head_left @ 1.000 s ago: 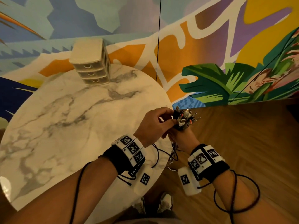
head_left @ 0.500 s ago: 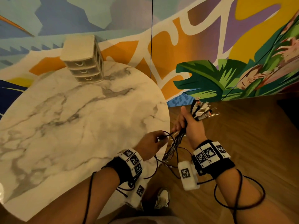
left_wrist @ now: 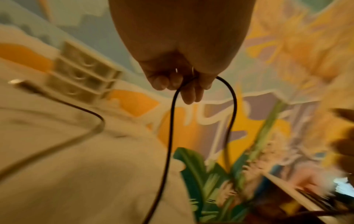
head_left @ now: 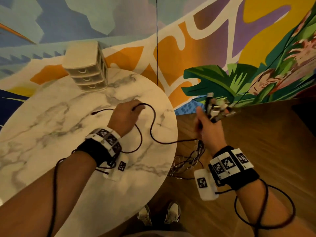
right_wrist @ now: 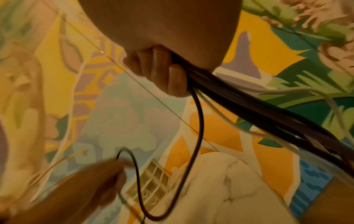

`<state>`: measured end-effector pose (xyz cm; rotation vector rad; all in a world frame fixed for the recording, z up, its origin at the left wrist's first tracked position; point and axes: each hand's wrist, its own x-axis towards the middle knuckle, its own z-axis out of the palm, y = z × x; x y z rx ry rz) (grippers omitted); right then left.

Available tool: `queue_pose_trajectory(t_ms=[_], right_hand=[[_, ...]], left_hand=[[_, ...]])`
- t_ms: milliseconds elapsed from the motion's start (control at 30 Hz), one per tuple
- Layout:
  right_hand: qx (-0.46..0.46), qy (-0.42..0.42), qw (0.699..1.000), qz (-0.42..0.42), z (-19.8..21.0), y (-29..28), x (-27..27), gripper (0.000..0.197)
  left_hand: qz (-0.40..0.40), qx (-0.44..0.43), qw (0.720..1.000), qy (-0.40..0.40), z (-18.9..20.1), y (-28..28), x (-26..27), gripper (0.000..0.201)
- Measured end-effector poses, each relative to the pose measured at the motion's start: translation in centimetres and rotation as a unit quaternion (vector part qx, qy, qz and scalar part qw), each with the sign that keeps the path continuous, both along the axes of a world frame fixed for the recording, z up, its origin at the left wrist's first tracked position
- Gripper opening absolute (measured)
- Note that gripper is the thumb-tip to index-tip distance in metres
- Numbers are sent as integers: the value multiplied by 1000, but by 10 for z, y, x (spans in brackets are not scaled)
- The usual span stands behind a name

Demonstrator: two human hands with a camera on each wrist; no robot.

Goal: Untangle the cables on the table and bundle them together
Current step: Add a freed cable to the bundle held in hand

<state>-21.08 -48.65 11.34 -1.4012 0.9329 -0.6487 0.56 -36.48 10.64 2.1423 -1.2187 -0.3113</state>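
i see a decorated indoor room, maybe a lounge: a bright painted leaf mural [head_left: 222,79], a round white marble table [head_left: 51,134], a herringbone wooden floor [head_left: 265,134].

Left hand [head_left: 125,115] is now out over the marble table [head_left: 51,134], pinching one black cable [head_left: 152,127] drawn out of the bundle [head_left: 216,110]; 0.5 s ago it was at the table's edge beside the right hand [head_left: 207,129]. Cable's free plug now lies on the tabletop. Right hand's bundle sits higher and farther right.

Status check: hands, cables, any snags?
Left hand pinches one black cable over table. Right hand grips cable bundle. Loose ends tangled below.
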Motion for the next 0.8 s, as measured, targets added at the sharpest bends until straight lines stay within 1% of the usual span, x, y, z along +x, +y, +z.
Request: queue_pose_trajectory(t_ms=[33, 67, 133, 200, 267, 333, 400, 467, 500, 533, 567, 600, 633, 667, 733, 800], right_hand=[[0, 16, 999, 51, 3, 7, 5, 44], [4, 26, 995, 96, 6, 14, 10, 43], [3, 33, 989, 147, 8, 22, 19, 31], [-16, 57, 986, 157, 5, 25, 23, 29], [-23, 65, 986, 152, 1, 25, 22, 32], [-30, 68, 989, 130, -5, 25, 22, 33], [-28, 52, 995, 75, -10, 23, 22, 29], [2, 31, 999, 13, -12, 19, 22, 24], [17, 24, 1000, -10, -11, 16, 22, 21], [25, 17, 999, -27, -9, 13, 20, 19], [24, 12, 999, -46, -8, 10, 17, 18], [17, 2, 997, -69, -7, 6, 14, 17], [10, -11, 995, -96, -6, 2, 8, 17], [6, -27, 992, -122, -5, -2, 3, 19], [5, -51, 985, -164, -4, -10, -5, 29], [6, -67, 981, -180, -4, -14, -9, 43]], left_hand=[[-36, 7, 998, -47, 9, -7, -16, 21], [-65, 36, 992, -98, 15, -13, -32, 23], [-96, 111, 973, -179, 21, -20, -56, 26], [-117, 139, 960, -213, 20, -23, -69, 26], [-132, 135, 956, -223, 19, -23, -72, 29], [-143, 116, 958, -222, 18, -21, -72, 32], [-145, 60, 968, -197, 16, -18, -78, 31], [-128, 5, 983, -134, 9, -16, -85, 29], [-111, 8, 989, -98, 3, -14, -85, 26], [-97, 40, 992, -68, -7, -11, -80, 24], [-82, 99, 991, -45, -19, -8, -70, 24], [-60, 162, 985, -20, -29, -2, -53, 26], [-29, 207, 978, 5, -39, 6, -34, 28], [5, 229, 973, 26, -47, 17, -14, 31], [49, 234, 970, 49, -56, 34, 12, 36], [38, 232, 968, 87, -60, 36, 10, 39]])
